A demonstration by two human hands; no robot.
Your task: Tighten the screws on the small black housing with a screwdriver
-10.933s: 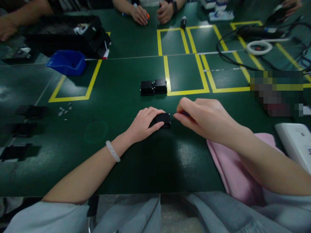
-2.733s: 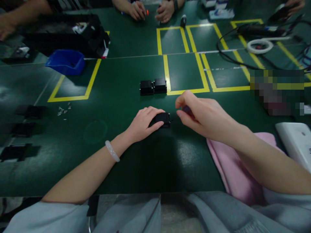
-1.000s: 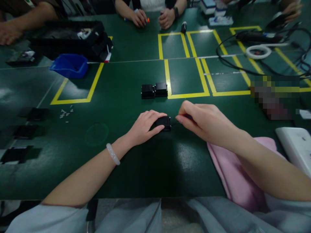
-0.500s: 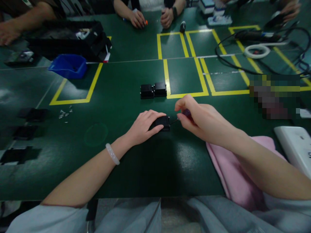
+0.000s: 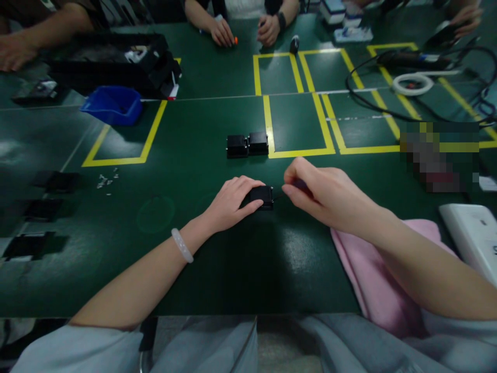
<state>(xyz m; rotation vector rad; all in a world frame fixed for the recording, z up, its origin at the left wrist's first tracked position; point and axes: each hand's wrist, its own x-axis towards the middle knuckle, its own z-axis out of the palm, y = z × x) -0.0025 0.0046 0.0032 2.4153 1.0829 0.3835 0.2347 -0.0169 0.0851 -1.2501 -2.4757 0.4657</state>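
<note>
- Boxy, smooth black block point(image 5: 263, 195) with shiny metal bits at its right end, flat on the table point(image 5: 217, 274) between both hands, clasped by the left hand point(image 5: 228, 206).
- Thin, dark-shafted slim tool point(image 5: 278, 197), pinched in the curled right hand point(image 5: 322, 190), pointing toward that end.
- Beyond, two similar blocks point(image 5: 237, 145) side by side; soft pink cloth point(image 5: 359, 264) partly behind the right forearm.
- Handle mostly hidden in the fist; contact at the tip impossible to tell; pixelated patch at far right.
- Glossy dark green tabletop, yellow tape point(image 5: 301, 154) outlines, blue bin point(image 5: 114, 107), scattered silvery pieces point(image 5: 101, 183); co-workers' hands point(image 5: 222, 33) along the far side.
</note>
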